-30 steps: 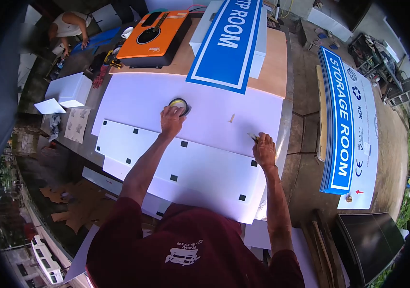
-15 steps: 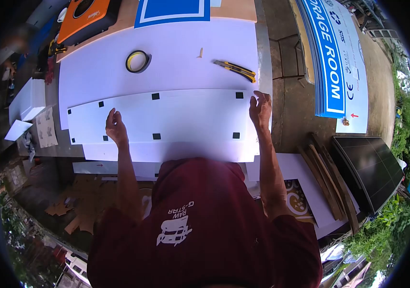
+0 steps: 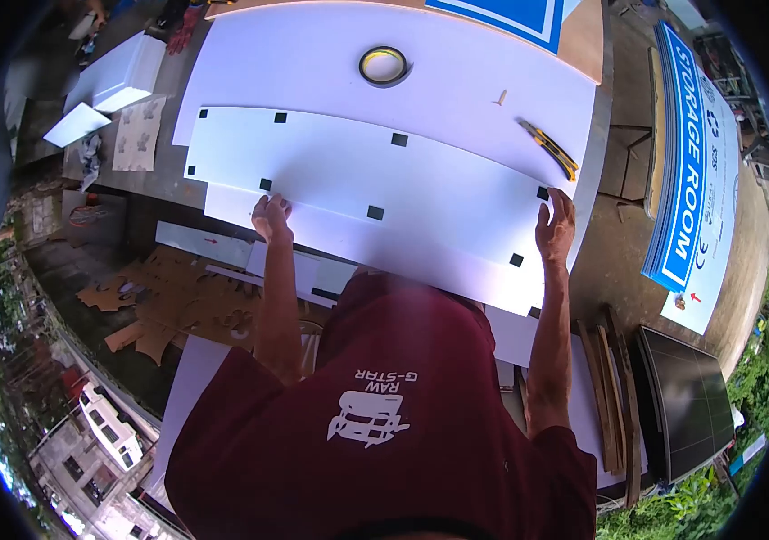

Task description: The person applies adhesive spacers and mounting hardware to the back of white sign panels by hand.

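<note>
The person leans over a work table covered with a large white sheet (image 3: 312, 63). On this sheet lies a long white rectangular panel with small black square pads (image 3: 384, 175), placed a little slanted along the near edge of the table. Under it lies a second white panel of similar shape (image 3: 420, 256), which shows along its near side.

The left hand (image 3: 272, 218) is at the near edge of the long panel, close to its left end and just beside one black pad. Its fingers are bent onto the edge, but I cannot tell if they really clamp the panel or only touch it.

The right hand (image 3: 556, 229) is at the right end of the same panel, with fingers lying on top near the corner pad. The thumb is hidden, so I cannot tell the grip here either.

A round roll of yellow and black tape (image 3: 384, 65) rests near the far edge of the sheet. A yellow and black utility knife (image 3: 549, 148) lies near the right edge, just beyond the right hand. A blue and white sign reading STORAGE ROOM (image 3: 686, 162) lies on the floor, right of the table.
</note>
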{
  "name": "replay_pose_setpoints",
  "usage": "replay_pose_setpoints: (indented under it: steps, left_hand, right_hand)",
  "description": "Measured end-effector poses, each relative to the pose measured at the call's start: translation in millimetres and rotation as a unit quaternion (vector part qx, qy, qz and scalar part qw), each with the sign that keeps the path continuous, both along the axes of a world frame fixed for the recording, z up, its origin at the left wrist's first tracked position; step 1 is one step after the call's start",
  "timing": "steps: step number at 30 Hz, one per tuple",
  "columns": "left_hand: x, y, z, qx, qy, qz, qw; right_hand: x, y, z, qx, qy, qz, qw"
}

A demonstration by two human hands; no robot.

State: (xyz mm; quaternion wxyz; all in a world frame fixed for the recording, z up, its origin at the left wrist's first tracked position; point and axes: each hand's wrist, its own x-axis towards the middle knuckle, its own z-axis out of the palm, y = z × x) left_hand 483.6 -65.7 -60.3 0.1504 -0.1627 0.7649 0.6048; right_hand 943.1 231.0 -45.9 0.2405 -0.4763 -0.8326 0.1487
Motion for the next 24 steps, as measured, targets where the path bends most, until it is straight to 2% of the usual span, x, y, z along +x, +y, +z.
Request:
replay_pose_setpoints:
  steps: [3, 6, 8, 10, 12, 14, 16, 18, 22, 24]
  left_hand:
    - [-4.4, -5.2, -2.6, 0.02, -0.021, 0.015, 0.999]
    - [-1.7, -8.6, -4.7, 0.041, -0.066, 0.018, 0.997]
    - [12.5, -2.3, 4.8, 0.049, -0.081, 0.021, 0.995]
    - [21.5, -0.1, 1.7, 0.074, -0.104, 0.018, 0.992]
    - [22.5, -1.9, -9.3, 0.087, -0.109, 0.014, 0.99]
    - [24.3, -4.6, -7.8, 0.116, -0.115, 0.015, 0.987]
    - [20.0, -5.2, -9.2, 0.103, -0.117, 0.021, 0.988]
    - [19.8, -9.1, -10.0, 0.091, -0.114, 0.023, 0.989]
    - [16.9, -16.2, -8.9, 0.077, -0.107, 0.01, 0.991]
    - [12.8, -21.9, -12.2, 0.088, -0.114, -0.005, 0.99]
  right_hand:
    - [-41.1, -2.2, 14.3, -0.038, -0.056, 0.112, 0.991]
    - [-78.2, -0.5, 4.3, -0.043, -0.091, 0.171, 0.98]
    - [-102.2, -3.9, -4.2, -0.042, -0.111, 0.172, 0.978]
    - [-117.9, -10.4, -1.9, 0.015, -0.172, 0.156, 0.973]
    - [-126.7, -12.5, 6.4, 0.018, -0.217, 0.166, 0.962]
    - [-131.3, -9.6, 16.9, -0.054, -0.232, 0.154, 0.959]
    - [-136.3, -2.9, 18.1, -0.088, -0.223, 0.13, 0.962]
    - [-138.6, -0.9, 19.1, -0.171, -0.209, 0.126, 0.955]
    - [-139.8, -2.9, 22.9, -0.314, -0.219, 0.16, 0.91]
    - [-141.0, -19.3, 22.4, -0.257, -0.192, 0.136, 0.937]
